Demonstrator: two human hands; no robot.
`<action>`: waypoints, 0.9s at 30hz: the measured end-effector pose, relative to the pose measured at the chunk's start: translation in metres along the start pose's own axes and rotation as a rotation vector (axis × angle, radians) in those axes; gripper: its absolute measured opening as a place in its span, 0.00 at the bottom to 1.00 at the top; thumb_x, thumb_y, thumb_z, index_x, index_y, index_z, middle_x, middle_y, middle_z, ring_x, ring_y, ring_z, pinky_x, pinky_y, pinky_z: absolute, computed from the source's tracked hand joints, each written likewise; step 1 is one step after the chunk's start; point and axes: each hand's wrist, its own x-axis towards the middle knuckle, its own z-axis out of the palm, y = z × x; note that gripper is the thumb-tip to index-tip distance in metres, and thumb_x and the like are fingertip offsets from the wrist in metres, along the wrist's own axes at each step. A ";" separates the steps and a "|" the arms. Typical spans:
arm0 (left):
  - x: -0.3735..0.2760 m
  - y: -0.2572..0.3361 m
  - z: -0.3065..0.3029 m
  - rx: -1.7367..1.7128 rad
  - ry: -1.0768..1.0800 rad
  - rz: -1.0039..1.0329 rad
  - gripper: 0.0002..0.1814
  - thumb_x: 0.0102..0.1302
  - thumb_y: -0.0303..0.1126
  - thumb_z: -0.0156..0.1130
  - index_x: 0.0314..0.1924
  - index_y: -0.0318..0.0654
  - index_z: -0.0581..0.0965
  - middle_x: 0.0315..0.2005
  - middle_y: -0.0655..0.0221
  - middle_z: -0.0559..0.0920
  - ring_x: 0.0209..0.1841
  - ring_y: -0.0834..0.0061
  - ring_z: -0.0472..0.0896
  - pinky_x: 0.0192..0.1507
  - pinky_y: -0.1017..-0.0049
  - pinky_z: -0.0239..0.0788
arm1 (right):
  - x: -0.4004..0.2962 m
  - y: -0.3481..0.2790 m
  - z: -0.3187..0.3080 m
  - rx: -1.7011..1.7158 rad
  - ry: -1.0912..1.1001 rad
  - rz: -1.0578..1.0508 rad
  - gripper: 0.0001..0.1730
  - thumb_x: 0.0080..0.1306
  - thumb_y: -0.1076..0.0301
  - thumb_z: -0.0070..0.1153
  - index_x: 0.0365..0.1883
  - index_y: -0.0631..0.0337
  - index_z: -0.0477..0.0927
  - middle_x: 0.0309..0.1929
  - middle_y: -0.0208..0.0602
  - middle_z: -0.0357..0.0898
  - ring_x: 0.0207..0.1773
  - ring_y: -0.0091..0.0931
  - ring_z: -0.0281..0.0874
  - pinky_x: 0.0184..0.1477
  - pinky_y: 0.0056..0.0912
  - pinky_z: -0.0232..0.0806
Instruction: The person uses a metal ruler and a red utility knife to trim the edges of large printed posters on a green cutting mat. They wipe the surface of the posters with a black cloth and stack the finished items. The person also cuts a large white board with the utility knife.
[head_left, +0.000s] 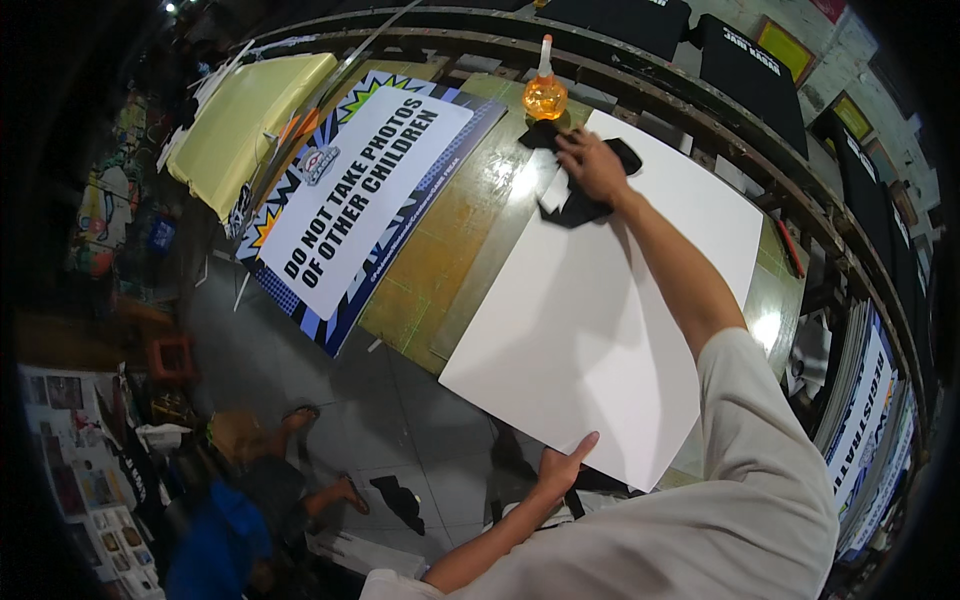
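Note:
A large white board (570, 315) lies at a slant across the worktable before me. My left hand (562, 466) grips its near edge, thumb on top and the other fingers mostly hidden underneath. At the far end of the board, my right hand (594, 166) is on a crumpled black cloth (576, 210), its fingers spread over it and slightly blurred. Just beyond the cloth stands a spray bottle (545, 97) of orange liquid, upright on the table. To the left lies a printed sign board (375, 187) with large black lettering on a white panel.
A yellowish wrapped stack (247, 120) sits at the table's left end. A red-handled tool (790, 247) rests near the right edge. Printed boards (862, 420) stand stacked at right. Black shirts (750, 82) hang or lie beyond the dark rails. Another person (240, 517) is low on the floor at left.

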 end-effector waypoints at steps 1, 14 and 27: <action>0.000 0.001 -0.001 -0.014 -0.014 -0.002 0.32 0.65 0.47 0.77 0.59 0.34 0.76 0.47 0.64 0.83 0.40 0.76 0.83 0.33 0.76 0.77 | 0.008 0.017 0.000 -0.006 0.049 0.042 0.26 0.77 0.52 0.49 0.67 0.51 0.80 0.75 0.42 0.69 0.79 0.46 0.59 0.78 0.46 0.57; -0.006 0.005 0.002 -0.123 -0.036 -0.032 0.32 0.71 0.43 0.70 0.66 0.31 0.71 0.55 0.58 0.80 0.52 0.66 0.85 0.42 0.67 0.88 | -0.069 0.121 -0.052 -0.061 0.170 0.361 0.24 0.76 0.51 0.53 0.65 0.50 0.82 0.76 0.37 0.69 0.81 0.39 0.58 0.75 0.44 0.61; 0.002 0.000 -0.003 -0.080 -0.078 -0.012 0.33 0.72 0.44 0.69 0.67 0.31 0.69 0.56 0.58 0.80 0.52 0.64 0.85 0.39 0.67 0.88 | -0.303 0.070 -0.128 0.017 -0.030 0.188 0.33 0.64 0.76 0.52 0.70 0.54 0.75 0.75 0.50 0.66 0.80 0.46 0.59 0.77 0.44 0.59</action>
